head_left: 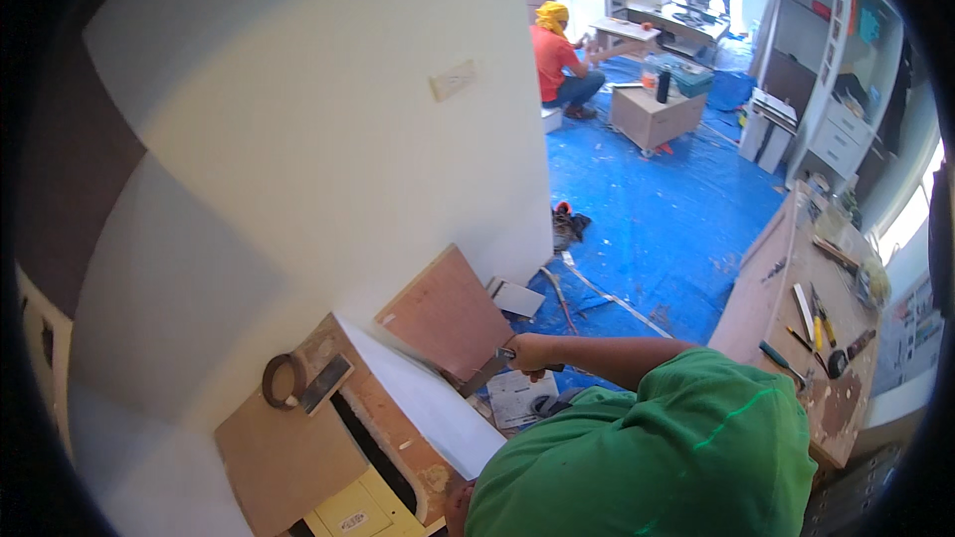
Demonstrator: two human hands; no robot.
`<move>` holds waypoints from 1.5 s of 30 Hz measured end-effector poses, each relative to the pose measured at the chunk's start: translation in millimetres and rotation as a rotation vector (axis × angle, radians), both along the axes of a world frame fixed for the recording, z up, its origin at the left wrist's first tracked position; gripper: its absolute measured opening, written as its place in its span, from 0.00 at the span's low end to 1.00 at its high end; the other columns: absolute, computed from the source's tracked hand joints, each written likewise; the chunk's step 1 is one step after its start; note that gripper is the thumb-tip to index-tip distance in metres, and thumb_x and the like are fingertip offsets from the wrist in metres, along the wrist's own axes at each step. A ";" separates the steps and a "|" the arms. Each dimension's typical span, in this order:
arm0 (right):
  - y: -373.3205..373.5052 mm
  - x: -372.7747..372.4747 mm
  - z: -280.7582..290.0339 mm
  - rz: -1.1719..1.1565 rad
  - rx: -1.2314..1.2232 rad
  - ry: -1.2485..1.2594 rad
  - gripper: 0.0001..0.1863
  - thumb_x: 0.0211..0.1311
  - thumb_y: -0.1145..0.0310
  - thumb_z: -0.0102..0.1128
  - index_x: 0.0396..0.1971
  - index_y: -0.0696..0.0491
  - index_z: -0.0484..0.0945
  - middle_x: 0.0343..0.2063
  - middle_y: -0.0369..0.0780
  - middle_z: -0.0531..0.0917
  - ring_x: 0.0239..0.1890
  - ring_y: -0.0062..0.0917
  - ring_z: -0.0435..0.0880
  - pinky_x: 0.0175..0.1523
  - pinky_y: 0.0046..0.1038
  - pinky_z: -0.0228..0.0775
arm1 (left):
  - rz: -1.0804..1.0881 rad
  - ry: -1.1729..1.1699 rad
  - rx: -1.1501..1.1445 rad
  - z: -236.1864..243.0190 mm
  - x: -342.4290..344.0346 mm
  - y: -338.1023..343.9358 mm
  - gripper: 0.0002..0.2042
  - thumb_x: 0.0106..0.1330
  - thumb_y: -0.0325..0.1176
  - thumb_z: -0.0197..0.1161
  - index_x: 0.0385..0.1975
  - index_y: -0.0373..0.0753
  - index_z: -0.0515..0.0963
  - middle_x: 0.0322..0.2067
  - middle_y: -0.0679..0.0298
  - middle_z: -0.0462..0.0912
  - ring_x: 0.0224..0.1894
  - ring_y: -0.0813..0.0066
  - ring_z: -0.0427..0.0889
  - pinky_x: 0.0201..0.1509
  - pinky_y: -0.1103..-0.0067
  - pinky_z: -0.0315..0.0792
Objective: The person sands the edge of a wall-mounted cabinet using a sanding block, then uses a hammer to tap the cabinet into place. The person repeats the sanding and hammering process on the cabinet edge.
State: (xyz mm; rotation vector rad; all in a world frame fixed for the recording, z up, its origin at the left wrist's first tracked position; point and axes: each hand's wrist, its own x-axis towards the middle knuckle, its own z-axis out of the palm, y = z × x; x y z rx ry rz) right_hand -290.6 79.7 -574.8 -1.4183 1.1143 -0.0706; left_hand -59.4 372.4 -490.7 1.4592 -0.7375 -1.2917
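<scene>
My right hand [534,353] reaches left from the green sleeve, closed on a dark-handled tool with a broad grey blade [485,373]. The blade is at the lower edge of a leaning reddish plywood board [438,308]; contact is unclear. Below lie a printed sheet [512,393] and a grey roll [544,406]. A patch of skin, apparently my left hand [460,507], shows at the bottom, mostly hidden by my green shirt. Left of it are a wooden bench [348,358], a brown tape roll [284,378], a metal strip [326,384] and a brown board [264,447].
A tool-covered workbench [836,398] runs along the right. A white wall [298,119] stands at left. Blue sheeting [647,219] covers the floor, with cords and a dark heap. Beyond, a worker in yellow headwear [557,70] squats beside a wheeled box [647,124]; open shelving stands right.
</scene>
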 end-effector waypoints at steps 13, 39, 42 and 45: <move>-4.0 -31.8 8.0 -0.218 0.213 -0.205 0.10 0.66 0.67 0.57 0.38 0.59 0.74 0.23 0.42 0.77 0.20 0.32 0.83 0.22 0.33 0.79 | -0.055 -0.204 -0.379 78.6 14.1 -64.4 0.11 0.73 0.31 0.51 0.31 0.33 0.77 0.34 0.58 0.83 0.43 0.68 0.82 0.53 0.75 0.72; -217.6 203.0 153.6 0.556 0.510 -0.777 0.07 0.67 0.70 0.54 0.40 0.54 0.70 0.24 0.43 0.80 0.23 0.37 0.84 0.30 0.42 0.81 | 1.302 -2.312 -0.539 377.3 -0.4 -164.7 0.13 0.59 0.22 0.66 0.44 0.32 0.78 0.45 0.52 0.80 0.49 0.62 0.79 0.55 0.72 0.71; -221.9 202.5 152.0 0.689 0.490 -0.799 0.05 0.68 0.71 0.53 0.39 0.56 0.70 0.24 0.42 0.79 0.23 0.37 0.84 0.32 0.39 0.82 | 1.204 -2.471 -0.376 399.9 7.9 -170.7 0.12 0.58 0.22 0.67 0.42 0.33 0.79 0.42 0.55 0.82 0.49 0.63 0.80 0.54 0.73 0.72; -225.5 202.8 147.2 0.708 0.527 -0.745 0.05 0.68 0.71 0.54 0.39 0.56 0.71 0.25 0.42 0.79 0.24 0.36 0.84 0.32 0.39 0.82 | 1.199 -2.528 -0.303 406.5 13.8 -178.3 0.07 0.56 0.22 0.69 0.34 0.35 0.80 0.35 0.59 0.83 0.43 0.64 0.82 0.47 0.74 0.74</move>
